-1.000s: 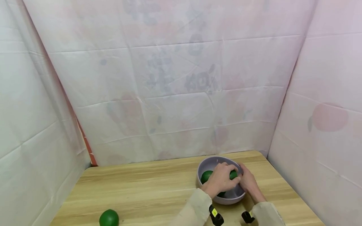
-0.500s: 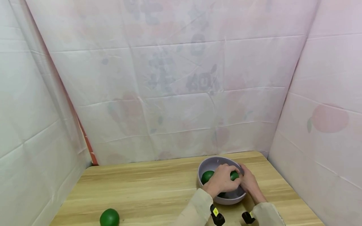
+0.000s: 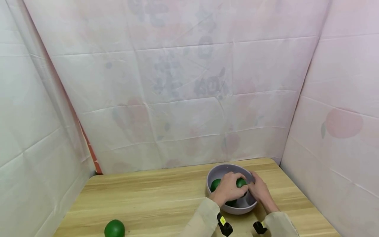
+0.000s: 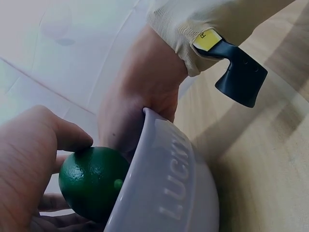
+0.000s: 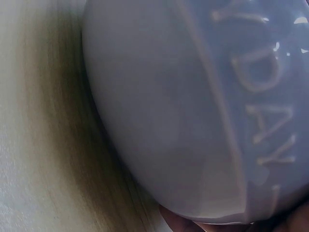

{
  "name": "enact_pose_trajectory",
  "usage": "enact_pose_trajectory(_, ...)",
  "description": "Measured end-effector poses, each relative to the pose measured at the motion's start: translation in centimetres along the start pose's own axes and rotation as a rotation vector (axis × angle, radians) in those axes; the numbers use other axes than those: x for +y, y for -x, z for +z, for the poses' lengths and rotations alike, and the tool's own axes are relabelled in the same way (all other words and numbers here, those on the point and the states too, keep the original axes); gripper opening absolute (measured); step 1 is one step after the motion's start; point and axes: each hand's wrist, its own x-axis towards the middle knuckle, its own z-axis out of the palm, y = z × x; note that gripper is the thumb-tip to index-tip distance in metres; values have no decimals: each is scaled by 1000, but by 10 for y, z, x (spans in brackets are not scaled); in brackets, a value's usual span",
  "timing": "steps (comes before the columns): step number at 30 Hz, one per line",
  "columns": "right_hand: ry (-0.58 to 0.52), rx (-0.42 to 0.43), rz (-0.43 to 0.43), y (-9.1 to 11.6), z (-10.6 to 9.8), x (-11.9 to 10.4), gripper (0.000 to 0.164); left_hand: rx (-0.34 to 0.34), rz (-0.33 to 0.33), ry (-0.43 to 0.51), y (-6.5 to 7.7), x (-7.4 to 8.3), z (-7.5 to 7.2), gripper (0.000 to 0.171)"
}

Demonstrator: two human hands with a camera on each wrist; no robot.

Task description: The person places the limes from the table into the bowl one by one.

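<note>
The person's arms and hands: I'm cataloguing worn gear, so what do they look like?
The left hand and right hand are ungloved. The left sleeve and right sleeve are beige; the right cuff looks finely ribbed. A black left bracket and black right bracket show at the cuffs, each with a yellow label; the right label reads R.

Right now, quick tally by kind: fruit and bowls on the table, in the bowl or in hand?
Green fruits: 4 in sight (held fruit, far-left fruit in bowl, near-side fruit in bowl, loose fruit on table)
Bowls: 1 (grey bowl)
Total: 5 visible; the left hand covers part of the bowl, so more could be hidden.
</note>
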Motion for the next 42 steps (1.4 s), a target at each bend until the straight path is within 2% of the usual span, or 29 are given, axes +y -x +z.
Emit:
enact_pose_trajectory(10, -46, -15, 15, 1, -1, 0, 59, 4, -5, -53, -1, -8, 7, 37)
enact_pose_trajectory(18, -107, -28, 38, 5, -1, -3, 54, -7, -14, -185, 0, -18, 18, 30)
enact_pose_trajectory(25, -124, -45, 43, 4, -3, -3, 55, -8, -34, -198, 2, -17, 17, 32)
enact_pose_trajectory(29, -124, -45, 37, 6, -1, -1, 53, -15, -38, -246, 5, -17, 20, 34)
enact_pose_trajectory(35, -119, -30, 23, 7, -1, 0, 52, -15, -8, -300, 7, -19, 22, 32)
enact_pose_trajectory(42, -124, -24, 21, 7, -3, -2, 53, 45, 36, -418, 8, -17, 21, 34)
